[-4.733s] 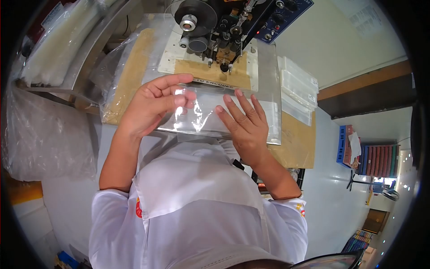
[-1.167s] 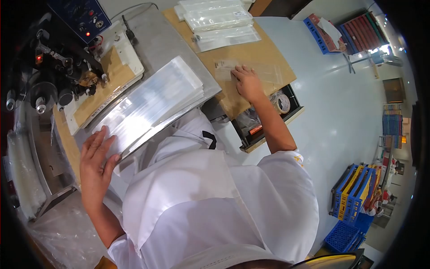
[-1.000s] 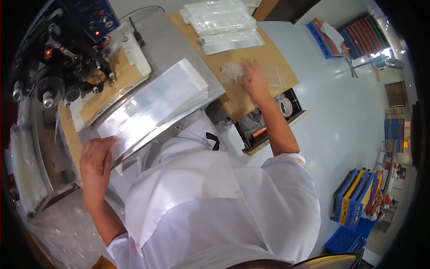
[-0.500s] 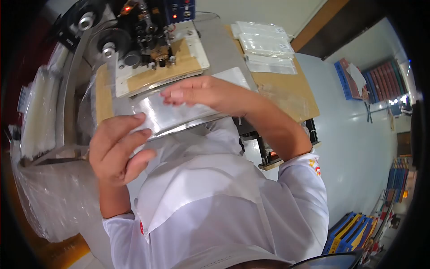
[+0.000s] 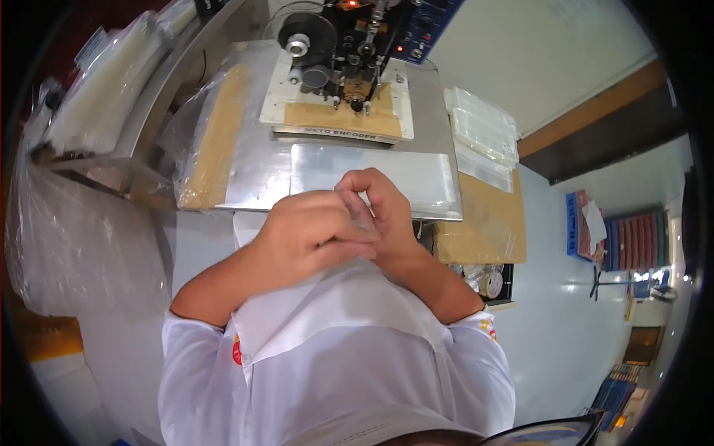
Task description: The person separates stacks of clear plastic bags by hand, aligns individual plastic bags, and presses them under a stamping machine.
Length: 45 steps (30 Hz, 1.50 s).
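Observation:
My left hand [image 5: 312, 229] and my right hand [image 5: 383, 215] are together in front of my chest, close to the front edge of the metal table [image 5: 249, 167]. The fingers of both are curled, with the tips meeting. Whatever is between them, if anything, is hidden. Just beyond my hands, a flat sheaf of clear plastic bags [image 5: 401, 175] lies along the table edge. Behind it stands a coding machine [image 5: 357, 67], its front plate marked "METO ENCODER", with a dark reel and a red light.
On the right, more clear bags [image 5: 483, 130] are stacked on a brown board [image 5: 487, 223], with an open drawer [image 5: 494, 282] below. Plastic-wrapped bundles [image 5: 111, 93] rest on a metal shelf at the left. Blue and red crates [image 5: 632, 238] stand on the floor farther right.
My hands were apart, fingers spread, over the table edge; now they have come together with curled fingers. My view has shifted, so the machine appears farther right.

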Each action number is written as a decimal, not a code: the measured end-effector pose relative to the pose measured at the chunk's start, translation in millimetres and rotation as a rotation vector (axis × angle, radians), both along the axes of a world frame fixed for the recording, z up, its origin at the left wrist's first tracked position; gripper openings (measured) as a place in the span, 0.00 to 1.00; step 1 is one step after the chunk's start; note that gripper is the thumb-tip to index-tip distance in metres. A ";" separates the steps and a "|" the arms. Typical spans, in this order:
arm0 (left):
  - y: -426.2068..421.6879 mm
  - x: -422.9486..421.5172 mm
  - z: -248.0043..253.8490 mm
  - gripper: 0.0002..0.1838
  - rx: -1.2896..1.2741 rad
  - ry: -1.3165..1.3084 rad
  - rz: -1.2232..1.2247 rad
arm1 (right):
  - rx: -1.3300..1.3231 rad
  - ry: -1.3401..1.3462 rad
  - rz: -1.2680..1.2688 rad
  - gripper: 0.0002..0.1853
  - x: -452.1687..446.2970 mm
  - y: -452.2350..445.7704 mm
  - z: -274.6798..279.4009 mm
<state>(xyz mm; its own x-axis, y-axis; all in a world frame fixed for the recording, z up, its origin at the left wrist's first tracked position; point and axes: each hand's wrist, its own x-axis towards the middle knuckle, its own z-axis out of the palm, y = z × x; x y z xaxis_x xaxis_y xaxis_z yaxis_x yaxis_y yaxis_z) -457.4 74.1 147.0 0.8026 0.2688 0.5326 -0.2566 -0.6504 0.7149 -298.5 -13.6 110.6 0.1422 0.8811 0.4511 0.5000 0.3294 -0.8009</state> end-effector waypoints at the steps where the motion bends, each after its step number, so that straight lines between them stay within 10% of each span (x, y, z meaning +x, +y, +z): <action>1: 8.6 -2.0 -13.4 0.03 -0.090 0.051 0.099 | -0.001 0.100 -0.025 0.04 -3.4 1.7 -5.8; 5: 34.3 -7.9 -19.7 0.04 -0.351 -0.055 0.489 | -0.111 0.463 0.088 0.05 -8.4 -9.7 8.1; 9: 6.5 -14.6 1.6 0.02 -0.196 0.031 0.070 | -0.202 0.625 0.038 0.07 -10.0 -1.4 -0.7; 14: 50.5 -20.9 -40.0 0.03 -0.534 -0.060 0.416 | -0.216 0.548 0.076 0.05 -3.8 -3.6 10.0; 22: 41.4 -25.4 6.4 0.09 -0.261 0.246 0.167 | -0.151 -0.227 0.078 0.08 7.2 6.8 27.8; 29: 45.0 -4.0 -14.2 0.05 -0.580 0.115 0.193 | -0.665 0.003 0.055 0.32 29.9 -5.1 45.7; 32: 57.0 16.2 -22.2 0.06 -0.829 0.155 0.271 | 0.157 -0.500 -0.246 0.42 39.2 -3.1 30.7; 36: 72.8 49.7 -39.1 0.10 -1.057 0.010 0.191 | -0.017 -0.724 -0.114 0.53 37.5 -0.1 17.5; 45: 84.8 49.3 -38.1 0.14 -0.945 -0.026 0.269 | 0.047 -0.922 -0.122 0.29 55.5 -5.5 58.9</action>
<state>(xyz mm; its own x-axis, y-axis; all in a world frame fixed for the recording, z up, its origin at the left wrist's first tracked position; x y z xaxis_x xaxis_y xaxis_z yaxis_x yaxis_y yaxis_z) -408.1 159.0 108.9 0.6434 0.7652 0.0210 -0.2070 0.1475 0.9672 -243.0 -19.1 169.5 -0.1997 0.8614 0.4670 0.9653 0.2547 -0.0571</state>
